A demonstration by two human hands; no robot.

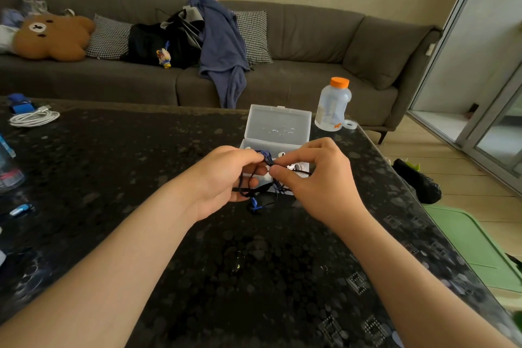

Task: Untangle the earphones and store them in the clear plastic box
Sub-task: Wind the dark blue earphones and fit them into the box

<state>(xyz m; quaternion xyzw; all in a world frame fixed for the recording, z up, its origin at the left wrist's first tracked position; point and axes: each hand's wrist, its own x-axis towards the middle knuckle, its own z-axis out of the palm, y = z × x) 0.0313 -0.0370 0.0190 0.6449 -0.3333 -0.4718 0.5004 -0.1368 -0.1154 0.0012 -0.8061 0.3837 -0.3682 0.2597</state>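
Black-and-blue cord is bunched into a knot between both hands, so the step in hand looks to be the untangling; storing has not begun. The earphones (267,157) hang above the dark speckled table (169,167). The tightest bunch of blue cord is at the top, and loose black loops drop toward 6 o'clock, where a blue earbud (254,204) dangles just over the tabletop.

The left hand (223,178) sits at 9 o'clock of the knot, its fingers curled round the cord and loops running across its palm. The right hand (313,175) is at 3 o'clock of the knot. Its thumb and forefinger pinch a strand right beside the bunch, and its other fingers are arched and free. The two grips nearly meet, so the knot lies directly between the fingertips, not below them.

The clear plastic box (278,121) stands at 12 o'clock just behind the hands, with its lid raised. Something pale lies in its tray, too hidden by the fingers to name.

The next move likely calls for the right hand to draw its strand out toward 3 o'clock while the left steadies the bunch. The pull should be gentle so the loops slacken and do not tighten. Only once the cord runs free can it be coiled and lowered into the box.
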